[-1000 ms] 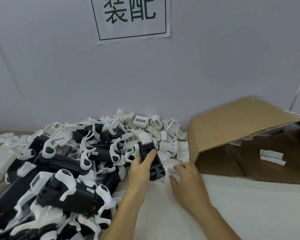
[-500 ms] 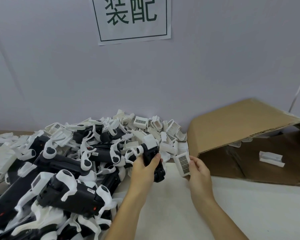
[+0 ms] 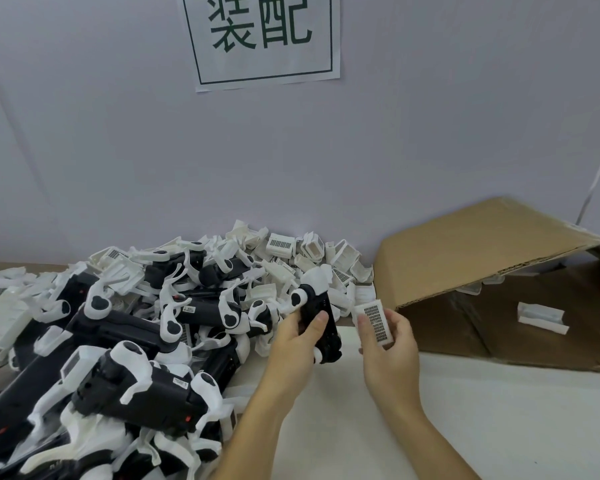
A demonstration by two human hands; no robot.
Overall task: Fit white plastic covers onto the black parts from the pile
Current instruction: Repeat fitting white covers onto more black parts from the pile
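Beside pile (image 3: 118, 341): left hand (image 3: 297, 344) gripping black part (image 3: 317, 323), right hand (image 3: 388, 344) pinching white cover (image 3: 374, 322); apart, risking crooked seating.

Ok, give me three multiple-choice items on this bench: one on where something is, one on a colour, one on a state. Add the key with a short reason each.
1. Where does the cardboard box lie?
A. right of the pile
B. on top of the pile
C. left of the pile

2. What colour is the part gripped by the left hand?
A. red
B. mainly black
C. all white

3. What is the right hand doing?
A. resting flat on the table
B. hanging idle
C. holding a white cover

Key: 1 A, the box lies on its side to the right of the pile. 2 B, its body is black with white pieces at the ends. 3 C, the fingers curl round the cover, which is apart from the part.
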